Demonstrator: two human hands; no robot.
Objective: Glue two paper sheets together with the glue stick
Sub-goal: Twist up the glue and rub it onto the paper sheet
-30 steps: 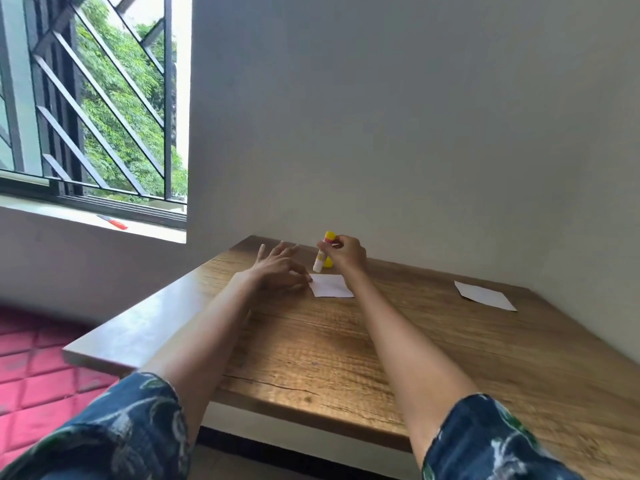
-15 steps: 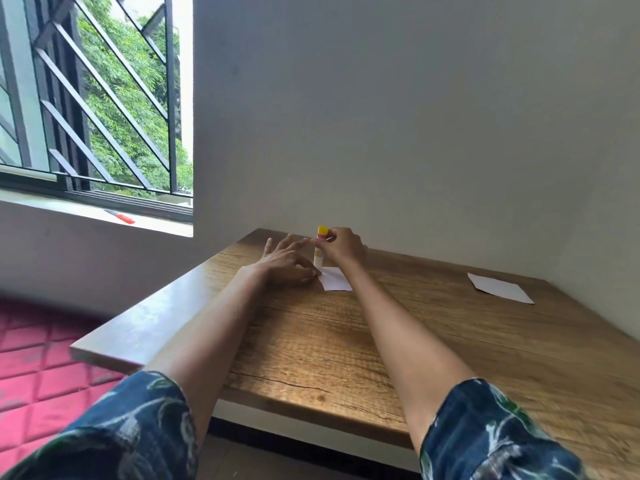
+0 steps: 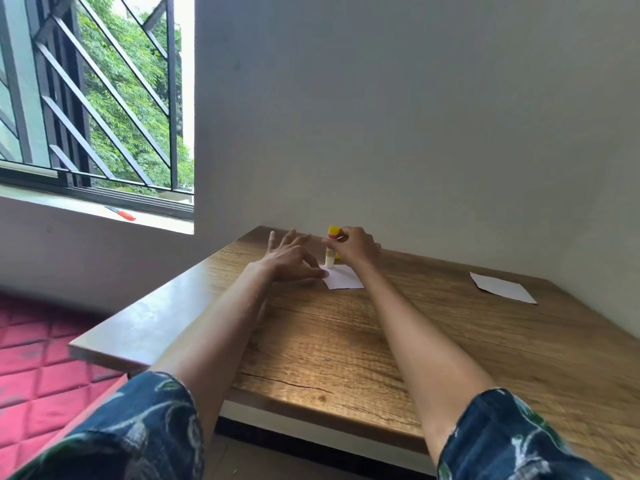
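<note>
Now, head view: right hand [image 3: 356,249] is gripping the glue stick [image 3: 331,251] upright, tip on the small paper sheet [image 3: 343,279] on the table [image 3: 346,341]; left hand [image 3: 289,259], fingers spread flat, is pinning its corner. Second sheet [image 3: 502,288] is lying well apart. Risk: sheet dragging or creasing if pinning slips.

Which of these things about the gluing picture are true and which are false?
1. The right hand holds the glue stick upright on the small paper. True.
2. The left hand is lifted off the table. False: it lies flat, fingers holding down the small paper's edge.
3. The second paper lies by itself near the table's right side. True.
4. The two papers are already stuck together. False: they lie far apart.
5. A red-handled tool lies on the table. False: it is on the windowsill.
</note>
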